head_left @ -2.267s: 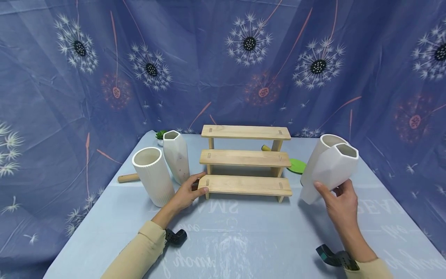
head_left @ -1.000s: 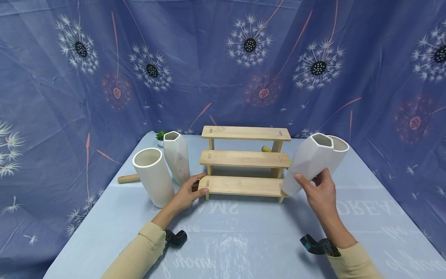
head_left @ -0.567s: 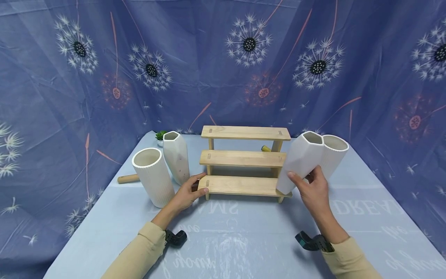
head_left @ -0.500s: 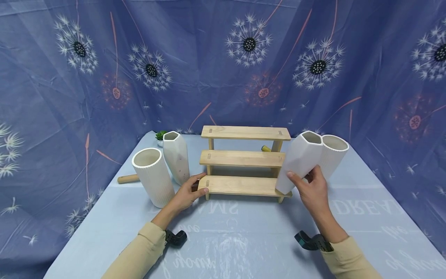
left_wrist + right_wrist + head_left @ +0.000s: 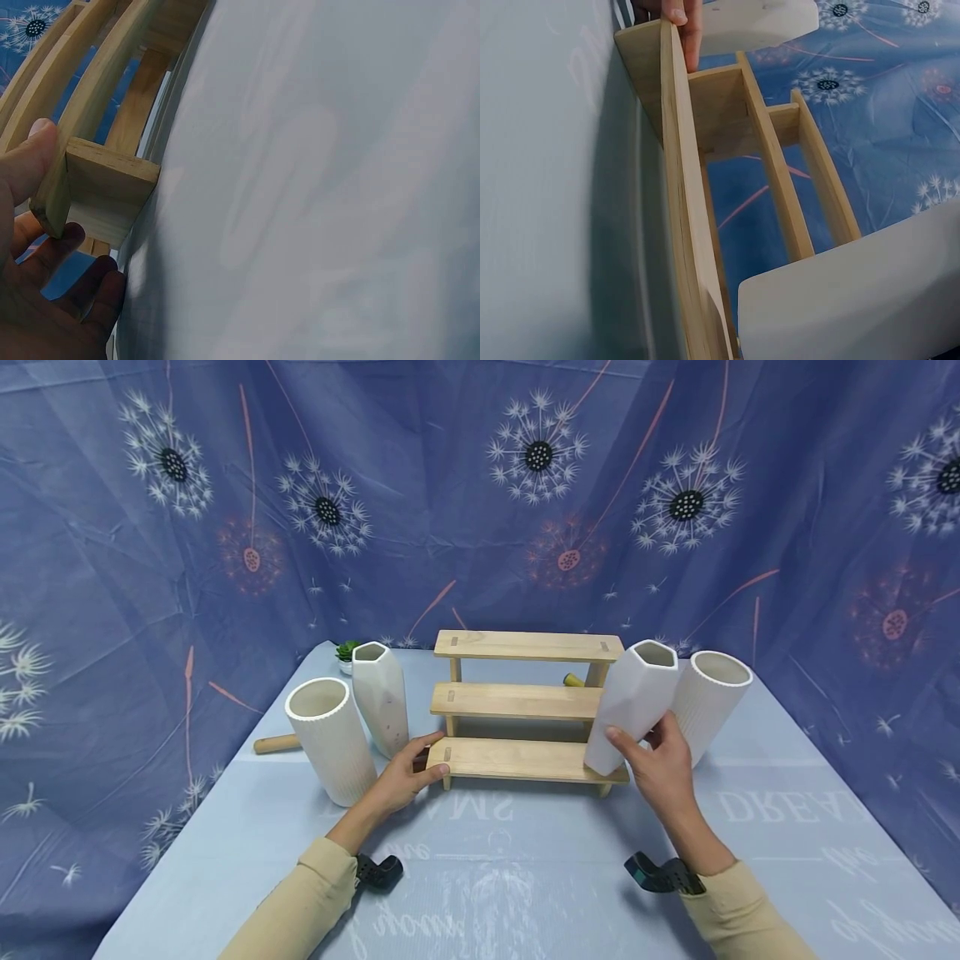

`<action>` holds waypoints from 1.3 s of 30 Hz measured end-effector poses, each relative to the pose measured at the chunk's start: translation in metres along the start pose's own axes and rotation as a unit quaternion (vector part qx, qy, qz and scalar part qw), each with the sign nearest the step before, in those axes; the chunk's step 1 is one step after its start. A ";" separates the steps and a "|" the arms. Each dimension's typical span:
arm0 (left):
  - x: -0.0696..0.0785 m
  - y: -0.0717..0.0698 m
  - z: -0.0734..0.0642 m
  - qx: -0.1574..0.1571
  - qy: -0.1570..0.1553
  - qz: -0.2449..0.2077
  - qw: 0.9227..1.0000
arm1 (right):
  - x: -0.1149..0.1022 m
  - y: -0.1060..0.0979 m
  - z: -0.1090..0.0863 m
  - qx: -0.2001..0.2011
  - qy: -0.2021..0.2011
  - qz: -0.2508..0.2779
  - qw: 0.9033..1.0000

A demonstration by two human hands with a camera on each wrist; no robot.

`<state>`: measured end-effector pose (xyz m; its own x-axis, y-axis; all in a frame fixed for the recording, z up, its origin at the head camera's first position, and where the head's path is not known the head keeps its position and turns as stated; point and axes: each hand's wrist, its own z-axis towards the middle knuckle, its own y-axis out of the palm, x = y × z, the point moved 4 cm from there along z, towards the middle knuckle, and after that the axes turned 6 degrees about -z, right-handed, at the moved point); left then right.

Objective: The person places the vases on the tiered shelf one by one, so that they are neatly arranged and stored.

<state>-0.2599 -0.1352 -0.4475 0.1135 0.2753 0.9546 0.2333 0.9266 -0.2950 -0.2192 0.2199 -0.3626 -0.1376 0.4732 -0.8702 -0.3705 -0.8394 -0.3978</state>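
Note:
A three-step wooden shelf (image 5: 517,758) stands mid-table. My left hand (image 5: 401,779) grips the left end of its lowest board; in the left wrist view the thumb (image 5: 39,139) lies over the board and the fingers reach beneath it. On the other side, my right hand (image 5: 660,764) holds a white faceted vase (image 5: 630,706) round its lower part. The vase leans slightly right, its base right at the lowest board's right end. In the right wrist view the vase (image 5: 855,300) shows as a pale block close over the board.
A white ribbed vase (image 5: 708,706) stands just right of the held one. At left are another ribbed vase (image 5: 333,747), a faceted vase (image 5: 381,702), a small potted plant (image 5: 346,653) and a wooden rod (image 5: 276,743). A yellow-ended item (image 5: 573,680) lies behind the shelf.
My right hand has carried the faceted vase leftward, from in front of the right ribbed vase to the right end of the lowest board. The left hand has stayed put.

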 end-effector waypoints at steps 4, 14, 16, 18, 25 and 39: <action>0.000 0.000 0.000 -0.003 0.007 0.002 1.000 | 0.000 0.003 0.001 -0.003 0.003 -0.002 1.000; 0.000 0.000 0.000 -0.003 -0.002 -0.002 1.000 | -0.001 0.010 0.003 -0.015 -0.009 -0.002 1.000; 0.000 0.000 0.000 -0.002 -0.002 0.001 1.000 | -0.002 0.012 0.003 -0.017 -0.010 -0.001 1.000; 0.000 0.000 0.000 -0.003 -0.001 0.001 1.000 | -0.002 0.013 0.003 -0.020 -0.009 -0.001 1.000; 0.000 0.000 0.000 -0.007 0.002 0.000 1.000 | -0.003 0.020 0.003 -0.037 -0.001 -0.005 0.999; 0.000 0.000 0.000 -0.007 -0.002 -0.004 1.000 | -0.006 0.031 0.005 -0.057 -0.002 0.001 0.998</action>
<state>-0.2598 -0.1350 -0.4480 0.1074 0.2689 0.9572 0.2480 0.9251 -0.2877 -0.2340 0.1921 -0.3682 -0.1423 0.4731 -0.8695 -0.2641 -0.8647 -0.4272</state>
